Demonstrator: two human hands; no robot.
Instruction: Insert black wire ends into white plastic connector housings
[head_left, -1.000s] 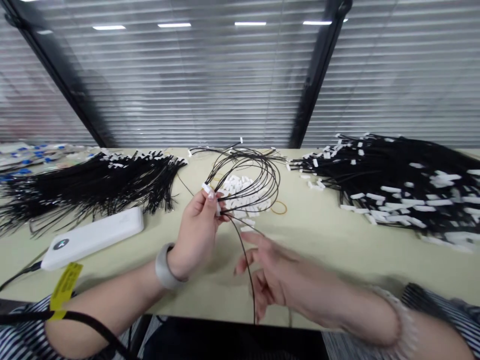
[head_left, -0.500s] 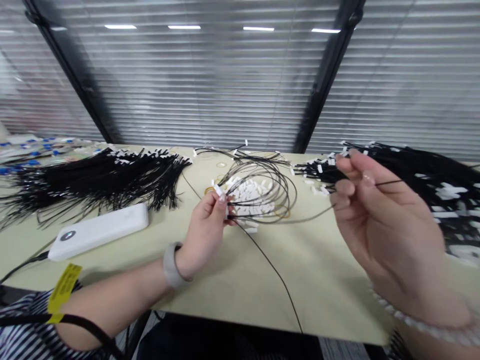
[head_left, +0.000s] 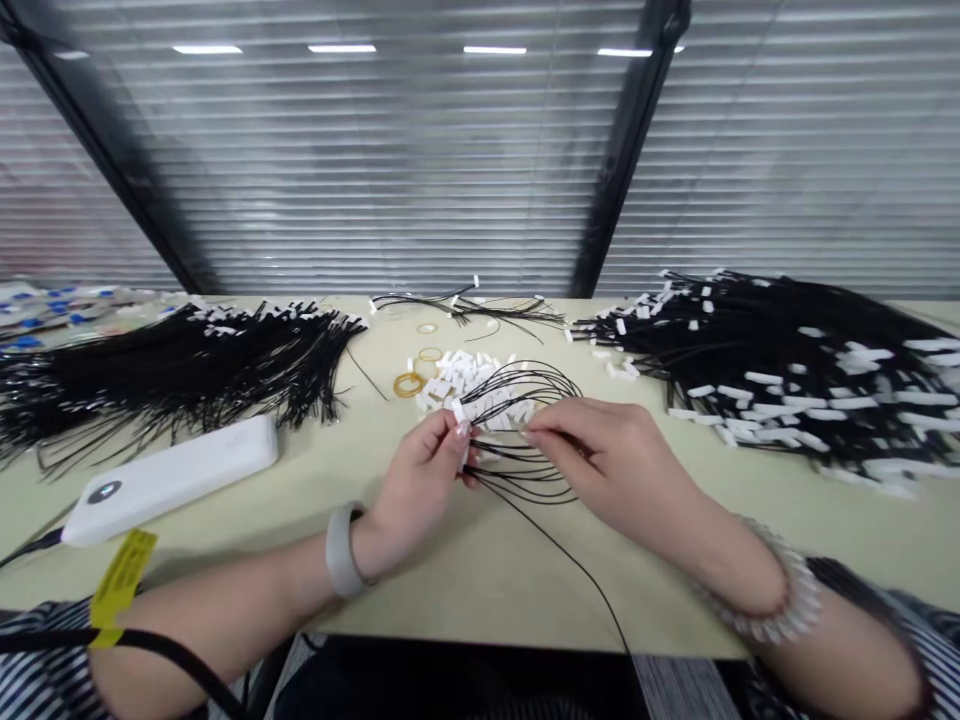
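Observation:
My left hand [head_left: 424,460] is closed on a white connector [head_left: 458,411], pinched between thumb and fingers. Thin black wires [head_left: 536,375] loop out from the connector toward the right. One longer wire [head_left: 570,560] trails from it down over the table's front edge. Beside the loops, my right hand [head_left: 600,450] is closed in a pinch, its fingertips on a thin wire among them. The exact end in that pinch is too small to make out. Behind both hands lies a pile of small white connectors [head_left: 469,372].
Bundles of black wires lie at left [head_left: 225,360] and right [head_left: 780,340], the right one with white connectors. A white power bank [head_left: 176,475] with a cable lies at front left. Rubber bands [head_left: 409,384] and a few loose wires [head_left: 502,308] are farther back, before window blinds [head_left: 390,180].
My right hand has come in from the right, back to the wire loops near my left hand. The loops now hang closer together. My left hand keeps hold of the connector.

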